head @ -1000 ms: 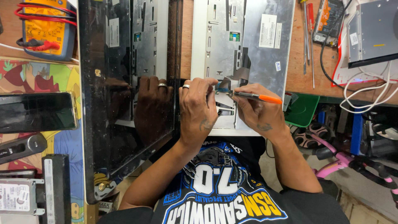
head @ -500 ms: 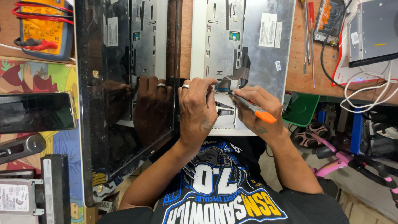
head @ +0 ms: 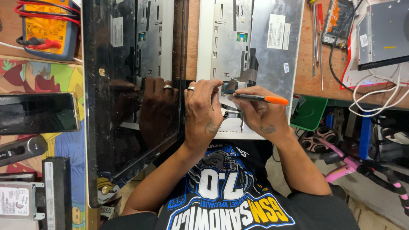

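Cluttered wooden bench [head: 306, 81]. Left hand [head: 204, 113] presses flat, fingers spread, on the metal panel [head: 249, 47]; right hand [head: 260, 113] pinches an orange-handled screwdriver [head: 257, 98] low over it. Best kept steady, tip seated squarely, panel braced.

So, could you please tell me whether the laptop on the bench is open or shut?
Open. The black screen stands apart from the silver base and mirrors the left hand, which rests on that base beside the right hand.
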